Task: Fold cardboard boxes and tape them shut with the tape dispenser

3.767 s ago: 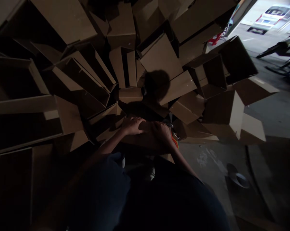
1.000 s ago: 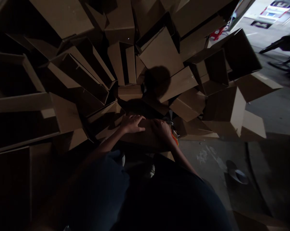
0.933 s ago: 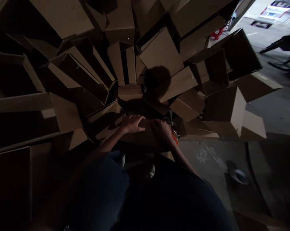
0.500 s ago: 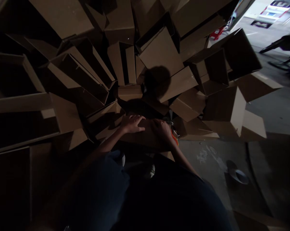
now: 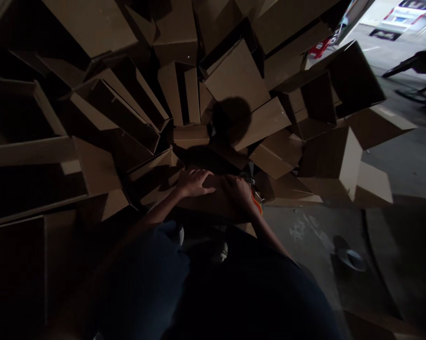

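Note:
In dim light, a brown cardboard box (image 5: 207, 202) lies before my legs, with both my hands resting on its top. My left hand (image 5: 197, 183) is spread over the box's left half, its thumb apart and pointing right. My right hand (image 5: 238, 190) lies on the right half with its fingers bent slightly toward the far edge; the fingertips are in shadow. Close beside my right wrist shows an orange-red curved object (image 5: 257, 203), partly hidden, whose kind I cannot make out. A small dark part shows just beyond the right knuckles.
Several open cardboard boxes (image 5: 237, 71) are heaped ahead and to the left. More boxes (image 5: 333, 160) stand at the right. On the concrete floor (image 5: 304, 236) is a pale round object (image 5: 352, 259). A vehicle (image 5: 405, 19) stands outside, beyond the opening at the upper right.

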Demonstrator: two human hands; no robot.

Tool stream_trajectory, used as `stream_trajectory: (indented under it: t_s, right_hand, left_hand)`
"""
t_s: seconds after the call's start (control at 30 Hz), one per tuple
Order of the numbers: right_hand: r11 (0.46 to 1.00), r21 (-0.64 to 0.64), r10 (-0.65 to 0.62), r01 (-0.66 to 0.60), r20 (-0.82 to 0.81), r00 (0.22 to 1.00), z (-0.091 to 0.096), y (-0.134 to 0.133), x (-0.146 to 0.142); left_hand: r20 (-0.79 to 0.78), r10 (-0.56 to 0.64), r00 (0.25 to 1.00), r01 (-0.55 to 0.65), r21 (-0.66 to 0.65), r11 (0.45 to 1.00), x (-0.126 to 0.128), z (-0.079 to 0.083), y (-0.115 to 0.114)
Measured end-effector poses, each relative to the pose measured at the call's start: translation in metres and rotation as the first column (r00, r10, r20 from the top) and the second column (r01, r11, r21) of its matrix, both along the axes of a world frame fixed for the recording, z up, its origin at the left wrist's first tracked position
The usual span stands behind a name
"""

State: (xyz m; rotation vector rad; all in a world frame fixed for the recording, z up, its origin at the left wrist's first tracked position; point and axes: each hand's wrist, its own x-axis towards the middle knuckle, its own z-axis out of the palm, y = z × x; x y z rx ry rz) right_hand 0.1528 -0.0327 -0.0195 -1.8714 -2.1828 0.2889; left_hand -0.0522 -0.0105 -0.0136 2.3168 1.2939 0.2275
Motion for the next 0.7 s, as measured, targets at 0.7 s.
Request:
stream_trajectory:
  t_s: [0.7]
  right_hand:
    - [1.0,-0.004,0.009,-0.009,-0.004,1.0,-0.0004,0.0,0.0]
  left_hand:
    - [0.0,0.05,0.999,-0.05,-0.026,0.998,0.0057,0.0039,-0.0025]
